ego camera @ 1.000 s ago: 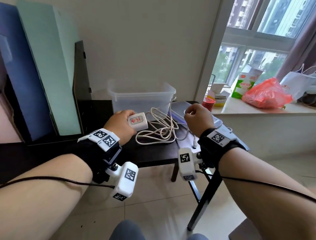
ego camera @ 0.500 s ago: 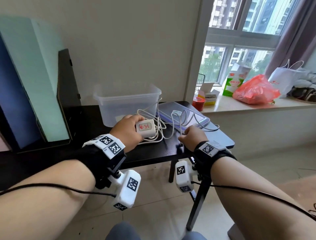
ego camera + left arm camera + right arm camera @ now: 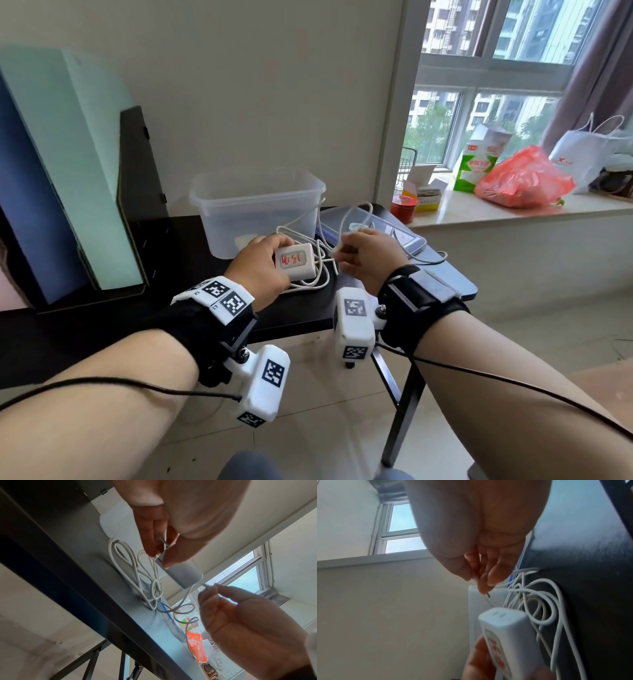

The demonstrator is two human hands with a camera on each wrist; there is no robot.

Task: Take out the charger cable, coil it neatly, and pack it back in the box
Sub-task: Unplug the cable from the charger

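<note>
My left hand [image 3: 263, 262] grips a white charger brick [image 3: 295, 261] with a red-marked label, held just above the black table [image 3: 301, 308]. In the left wrist view the fingers wrap the charger brick [image 3: 183, 574]. My right hand [image 3: 359, 255] pinches the plug end of the white cable [image 3: 337, 251], a short way right of the brick. The right wrist view shows the plug tip [image 3: 488, 595] just above the charger brick [image 3: 508, 628]. The rest of the cable [image 3: 308, 274] lies in loose tangled loops on the table. The clear plastic box [image 3: 257, 209] stands behind the hands.
A clear lid [image 3: 376, 226] lies on the table's right part, under some cable. Dark and pale boards [image 3: 85, 192] lean at the left. The windowsill [image 3: 513, 212] at the right holds a red tin, a green carton, a red bag and a white bag.
My right hand rose from the table's front edge and now pinches the cable's plug end next to the brick. The left hand keeps hold of the brick.
</note>
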